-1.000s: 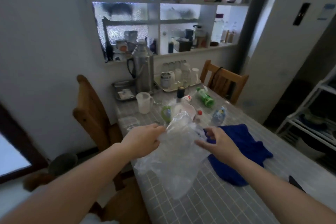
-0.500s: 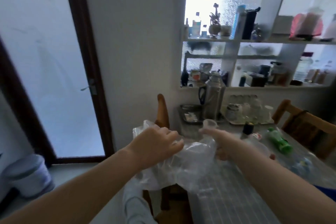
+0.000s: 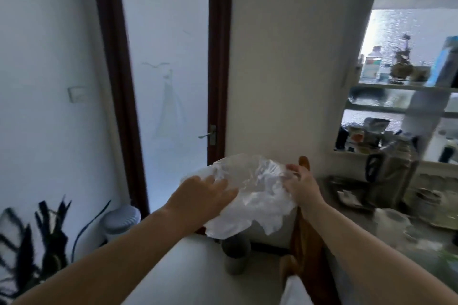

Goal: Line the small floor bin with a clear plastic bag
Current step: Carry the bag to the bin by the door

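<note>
Both my hands hold a crumpled clear plastic bag [image 3: 250,195] at chest height, above the floor. My left hand [image 3: 205,193] grips its left side with the fingers pressed into the film. My right hand [image 3: 301,188] pinches its right edge. Directly below the bag a small grey open bin [image 3: 235,254] stands on the floor beside a wooden chair; the bag hides part of its rim. A white lidded bin [image 3: 121,220] stands farther left, against the wall by the door frame.
A wooden chair [image 3: 306,235] stands right of the grey bin, against a tiled table [image 3: 386,242] that holds a steel thermos [image 3: 394,176] and trays. A frosted glass door [image 3: 168,82] is ahead. A dark leafy plant [image 3: 37,242] fills the lower left.
The view has swung left from the table toward the door and floor. My hands carried the bag along with it. The grey bin has come into sight under the bag.
</note>
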A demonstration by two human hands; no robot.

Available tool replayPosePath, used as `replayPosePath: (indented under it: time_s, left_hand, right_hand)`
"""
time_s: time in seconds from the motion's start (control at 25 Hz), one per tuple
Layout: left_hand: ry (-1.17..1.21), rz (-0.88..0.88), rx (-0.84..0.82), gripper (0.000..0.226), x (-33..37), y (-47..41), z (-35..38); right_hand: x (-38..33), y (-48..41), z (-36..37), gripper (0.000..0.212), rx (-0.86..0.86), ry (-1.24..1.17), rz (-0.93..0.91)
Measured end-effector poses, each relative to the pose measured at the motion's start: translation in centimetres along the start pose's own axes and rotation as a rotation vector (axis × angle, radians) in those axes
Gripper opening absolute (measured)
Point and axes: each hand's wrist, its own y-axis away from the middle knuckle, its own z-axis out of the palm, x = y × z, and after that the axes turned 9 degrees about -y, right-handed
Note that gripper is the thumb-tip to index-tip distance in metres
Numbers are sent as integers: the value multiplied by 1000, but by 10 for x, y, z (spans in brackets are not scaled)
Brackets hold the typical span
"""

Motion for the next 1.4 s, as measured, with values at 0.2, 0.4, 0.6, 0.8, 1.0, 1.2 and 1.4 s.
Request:
replayPosePath:
  time_s: [0.2, 0.4, 0.6, 0.8, 1.0, 1.2, 1.4]
  left_hand:
    - [350, -276, -294, 97, -52, 60, 68]
    - [1243, -1118, -403, 101, -49, 69, 124]
    - [1893, -1800, -717, 88, -26, 48, 174]
    - [1769, -1613, -666, 46, -3, -18, 236]
    - [1223, -1196, -470, 27, -24, -115, 295]
    - [1045, -1116, -441, 36, -28, -178, 355]
    - [980, -1025, -559, 38, -22, -204, 409]
  right_hand:
    - [-14, 14, 85, 32, -102, -116, -135]
    - [-17, 8, 120, 36, -131, -227, -157]
    - [2, -36, 123, 31, -95, -259, -166]
    - [45, -106, 101, 33, -17, -128, -125]
    - [86, -198, 74, 53, -113, 211, 60]
    - [124, -266, 67, 18, -80, 228, 182]
    - [163, -305, 75, 34, 5, 256, 250]
